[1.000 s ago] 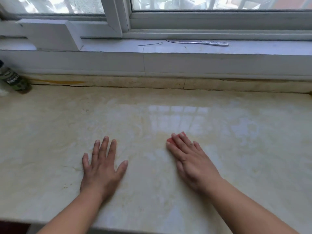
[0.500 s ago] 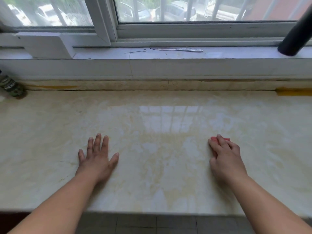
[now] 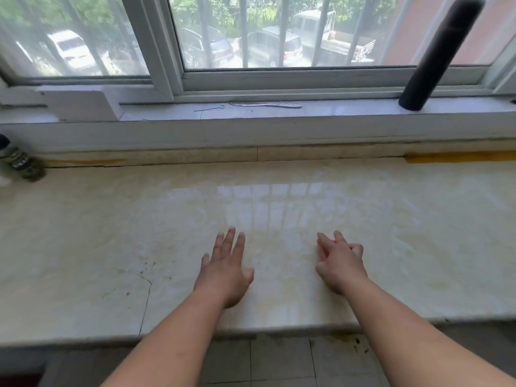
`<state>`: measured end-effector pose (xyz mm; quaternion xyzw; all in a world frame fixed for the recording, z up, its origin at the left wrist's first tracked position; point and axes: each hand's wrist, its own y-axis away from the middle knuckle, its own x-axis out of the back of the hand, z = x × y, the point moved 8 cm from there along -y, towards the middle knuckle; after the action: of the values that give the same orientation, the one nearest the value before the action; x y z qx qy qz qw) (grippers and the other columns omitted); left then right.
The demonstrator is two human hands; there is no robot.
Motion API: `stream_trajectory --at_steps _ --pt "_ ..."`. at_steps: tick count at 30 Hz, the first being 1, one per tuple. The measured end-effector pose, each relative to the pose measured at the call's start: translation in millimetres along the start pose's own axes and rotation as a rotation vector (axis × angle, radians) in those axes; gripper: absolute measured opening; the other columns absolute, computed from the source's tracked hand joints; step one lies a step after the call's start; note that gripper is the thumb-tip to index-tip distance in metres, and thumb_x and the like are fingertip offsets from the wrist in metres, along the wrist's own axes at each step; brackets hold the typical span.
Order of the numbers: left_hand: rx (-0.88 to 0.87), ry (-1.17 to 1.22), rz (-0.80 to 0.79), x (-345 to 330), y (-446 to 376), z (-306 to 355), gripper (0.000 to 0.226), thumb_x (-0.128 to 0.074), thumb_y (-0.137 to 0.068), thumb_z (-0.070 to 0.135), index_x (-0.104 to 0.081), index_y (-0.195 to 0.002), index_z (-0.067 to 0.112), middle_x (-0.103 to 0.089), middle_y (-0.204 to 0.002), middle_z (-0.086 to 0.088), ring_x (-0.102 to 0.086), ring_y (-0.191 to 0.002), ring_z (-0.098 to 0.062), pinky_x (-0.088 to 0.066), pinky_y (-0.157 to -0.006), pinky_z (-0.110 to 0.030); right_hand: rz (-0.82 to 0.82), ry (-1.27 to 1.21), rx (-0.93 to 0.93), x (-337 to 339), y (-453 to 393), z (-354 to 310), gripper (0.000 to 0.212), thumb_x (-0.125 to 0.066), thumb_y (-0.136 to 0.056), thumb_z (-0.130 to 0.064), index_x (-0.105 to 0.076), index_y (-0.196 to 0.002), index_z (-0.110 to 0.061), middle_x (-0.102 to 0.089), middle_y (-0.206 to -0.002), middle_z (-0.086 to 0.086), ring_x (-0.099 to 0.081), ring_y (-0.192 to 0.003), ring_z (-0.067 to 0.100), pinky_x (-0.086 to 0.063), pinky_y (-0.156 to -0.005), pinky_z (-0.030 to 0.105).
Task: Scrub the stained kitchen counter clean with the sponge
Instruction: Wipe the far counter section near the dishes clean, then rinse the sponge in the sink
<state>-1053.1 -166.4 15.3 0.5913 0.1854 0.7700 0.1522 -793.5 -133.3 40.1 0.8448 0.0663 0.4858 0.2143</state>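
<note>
The pale marble counter [image 3: 279, 208] has yellowish stains between my hands and brown specks at the front left. My left hand [image 3: 226, 270] lies flat on it with straight, spread fingers and holds nothing. To its right, my right hand [image 3: 342, 261] covers the red sponge [image 3: 323, 251] and holds it down on the counter. Two of its fingers reach forward and the outer ones are curled. Only a red sliver of the sponge shows under the index finger.
A dark bottle [image 3: 19, 163] stands at the counter's far left, against the back ledge. On the windowsill lie a slim metal tool [image 3: 268, 105] and a leaning black cylinder [image 3: 435, 57]. A crack [image 3: 145, 300] runs to the front edge, with tiled floor [image 3: 279, 361] below.
My right hand slid the sponge right, then back left toward the middle, and its outer fingers have curled. My left hand shifted right. The view has tilted up and shows more window.
</note>
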Motion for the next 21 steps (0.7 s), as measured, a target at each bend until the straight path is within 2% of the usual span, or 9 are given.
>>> stream_trajectory --at_steps 3,5,9,13,18,21 --pt "-0.044 0.006 0.046 20 10 31 0.084 -0.037 -0.106 0.05 0.023 -0.161 0.028 0.042 -0.162 0.009 0.03 -0.154 -0.017 -0.004 -0.129 -0.05 0.017 0.032 0.003 18 16 -5 0.071 -0.038 -0.093 -0.011 -0.02 -0.159 -0.032 -0.007 -0.168 -0.008 -0.01 -0.145 0.028 -0.028 -0.112 0.029" --pt "-0.081 -0.007 0.08 36 15 50 0.084 -0.038 -0.106 0.048 0.021 -0.161 0.027 0.041 -0.162 0.008 0.028 -0.155 -0.017 -0.004 -0.13 -0.048 0.035 0.009 -0.016 33 25 -4 0.073 -0.039 -0.093 -0.01 -0.018 -0.159 -0.031 -0.007 -0.168 -0.008 -0.011 -0.144 0.03 -0.027 -0.099 0.023" --pt "-0.159 -0.033 0.137 66 24 85 0.084 -0.04 -0.107 0.046 0.018 -0.163 0.025 0.037 -0.165 0.007 0.024 -0.156 -0.017 -0.004 -0.13 -0.045 0.118 -0.155 -0.074 65 39 14 0.076 -0.045 -0.088 -0.013 -0.022 -0.157 -0.035 -0.01 -0.167 -0.008 -0.013 -0.142 0.032 -0.025 -0.09 0.025" --pt "-0.256 -0.069 0.215 93 25 131 0.083 -0.042 -0.106 0.046 0.013 -0.164 0.024 0.03 -0.169 0.004 0.018 -0.159 -0.019 -0.008 -0.129 -0.045 0.209 -0.3 -0.143 105 57 43 0.079 -0.051 -0.085 -0.019 -0.024 -0.157 -0.033 -0.018 -0.165 -0.004 -0.018 -0.139 0.034 -0.028 -0.094 0.03" --pt "-0.407 -0.063 0.269 103 28 217 0.084 -0.045 -0.105 0.048 0.009 -0.165 0.025 0.027 -0.17 0.006 0.013 -0.16 -0.019 -0.012 -0.128 -0.044 0.34 -0.493 -0.206 165 91 92 0.075 -0.053 -0.088 -0.02 -0.027 -0.158 -0.029 -0.024 -0.165 -0.003 -0.021 -0.143 0.035 -0.027 -0.109 0.037" --pt "-0.475 -0.04 0.299 99 34 278 0.085 -0.048 -0.103 0.049 0.005 -0.166 0.025 0.021 -0.172 0.005 0.008 -0.16 -0.02 -0.014 -0.129 -0.043 0.398 -0.597 -0.222 198 104 131 0.075 -0.055 -0.086 -0.02 -0.032 -0.157 -0.027 -0.033 -0.16 -0.002 -0.026 -0.142 0.035 -0.029 -0.112 0.04"
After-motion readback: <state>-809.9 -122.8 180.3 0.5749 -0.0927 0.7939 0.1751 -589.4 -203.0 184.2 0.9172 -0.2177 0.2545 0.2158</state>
